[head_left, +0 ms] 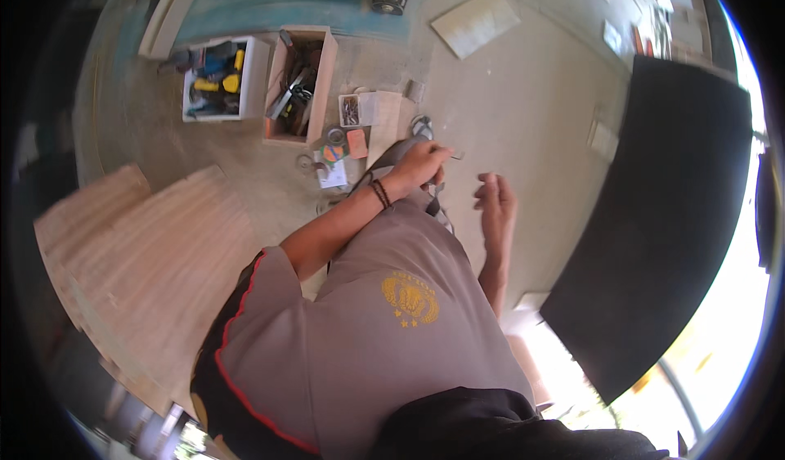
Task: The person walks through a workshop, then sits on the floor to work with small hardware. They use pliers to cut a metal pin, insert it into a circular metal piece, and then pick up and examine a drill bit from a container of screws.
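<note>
The left hand (423, 166) is curled over in front of the grey shirt (368, 296), with a small thin piece (458, 156) just beyond its fingertips; whether the fingers are clamped on it I cannot tell. The right hand (496, 202) hangs well apart, its fingers loosely bent and holding nothing visible. Beneath both spreads a dull, dusty concrete floor (540, 116) in a cluttered work space. Ahead and left stand two boxes side by side: one white box (255, 76) and one wooden box (323, 92), both filled with tools. Near them lie one small white tray (350, 125) of small parts and one orange block (357, 143). At least two wooden panels (155, 247) lie left; one large black panel (654, 206) stands right. The shirt bears one yellow emblem (410, 299) with lettering and stars.
</note>
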`<state>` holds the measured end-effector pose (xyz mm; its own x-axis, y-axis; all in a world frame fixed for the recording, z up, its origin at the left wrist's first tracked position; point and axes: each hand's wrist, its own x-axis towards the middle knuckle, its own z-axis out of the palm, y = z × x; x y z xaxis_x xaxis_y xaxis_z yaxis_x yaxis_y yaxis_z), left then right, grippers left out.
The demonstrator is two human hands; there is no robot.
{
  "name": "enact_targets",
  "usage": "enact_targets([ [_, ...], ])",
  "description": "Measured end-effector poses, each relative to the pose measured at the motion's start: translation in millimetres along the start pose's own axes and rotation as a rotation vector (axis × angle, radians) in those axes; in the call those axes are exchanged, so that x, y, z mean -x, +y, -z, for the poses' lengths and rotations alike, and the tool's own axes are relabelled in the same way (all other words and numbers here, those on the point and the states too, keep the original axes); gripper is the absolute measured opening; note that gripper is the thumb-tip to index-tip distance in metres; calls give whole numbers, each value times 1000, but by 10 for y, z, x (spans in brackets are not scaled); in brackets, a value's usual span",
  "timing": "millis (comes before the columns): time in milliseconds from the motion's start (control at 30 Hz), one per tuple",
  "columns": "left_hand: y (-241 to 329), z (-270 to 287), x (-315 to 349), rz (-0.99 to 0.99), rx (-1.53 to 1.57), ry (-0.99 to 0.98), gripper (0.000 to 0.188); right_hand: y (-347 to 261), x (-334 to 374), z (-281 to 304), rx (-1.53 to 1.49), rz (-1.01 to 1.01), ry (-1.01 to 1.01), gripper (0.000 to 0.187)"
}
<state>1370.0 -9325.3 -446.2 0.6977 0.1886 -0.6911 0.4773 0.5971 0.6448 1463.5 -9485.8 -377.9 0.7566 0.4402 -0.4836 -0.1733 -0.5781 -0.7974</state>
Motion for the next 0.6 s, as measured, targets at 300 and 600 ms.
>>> enact_targets([
  [300, 946, -33, -472, -347, 85, 336, 35, -1068, -1832, 74, 113, 74, -612, 47],
  [600, 412, 384, -707, -89, 769, 1087, 37, -1132, -3941, -1212, 746, 58, -1123, 34],
])
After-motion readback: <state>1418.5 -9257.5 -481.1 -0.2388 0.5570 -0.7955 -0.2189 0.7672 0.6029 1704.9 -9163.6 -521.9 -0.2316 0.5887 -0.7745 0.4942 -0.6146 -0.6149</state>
